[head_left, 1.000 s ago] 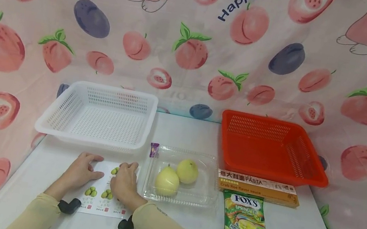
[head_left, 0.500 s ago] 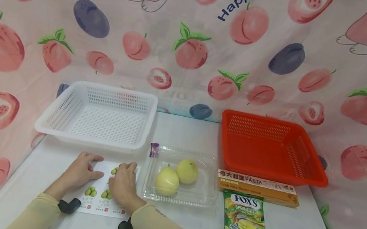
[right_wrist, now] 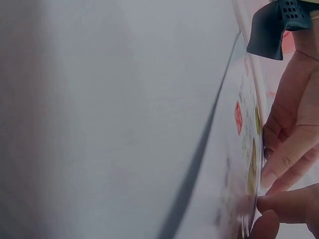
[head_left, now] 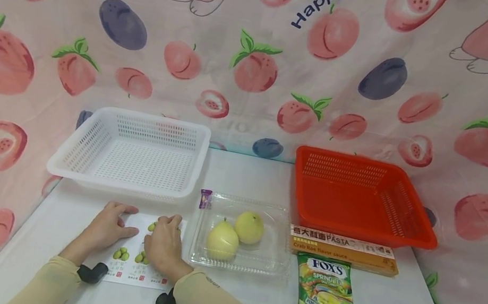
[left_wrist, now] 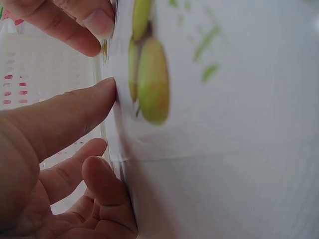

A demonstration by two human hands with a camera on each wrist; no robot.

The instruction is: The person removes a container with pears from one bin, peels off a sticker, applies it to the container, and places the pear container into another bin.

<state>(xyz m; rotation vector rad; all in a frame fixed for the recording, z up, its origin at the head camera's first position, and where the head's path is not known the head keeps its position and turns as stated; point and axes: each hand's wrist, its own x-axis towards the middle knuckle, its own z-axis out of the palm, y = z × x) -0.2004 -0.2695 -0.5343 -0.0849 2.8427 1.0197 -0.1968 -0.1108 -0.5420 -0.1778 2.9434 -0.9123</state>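
Observation:
A white sheet point(head_left: 134, 268) printed with green fruit pictures and small red marks lies flat on the table. On its left side rests my left hand point(head_left: 102, 228), fingers spread, with thumb and fingertips touching the surface. My right hand point(head_left: 164, 249) bends over the sheet's right part, covering some of the prints. In the right wrist view, its thumb and a finger point(right_wrist: 286, 204) meet the sheet close together; whether they pinch anything is too unclear to tell. The left wrist view shows one printed fruit point(left_wrist: 153, 82) close up, beside my left thumb.
Behind the sheet stands a white basket point(head_left: 193, 186), with a red basket point(head_left: 358, 234) at the back right. A clear plastic box point(head_left: 266, 263) holds two yellow-green pears point(head_left: 223, 241), beside a small purple packet point(head_left: 205, 199). Farther right lie a pasta box point(head_left: 344, 250) and a green candy bag point(head_left: 328, 300).
My right hand shifts slightly left over the sheet, its fingers bending a little more. My left hand stays where it was.

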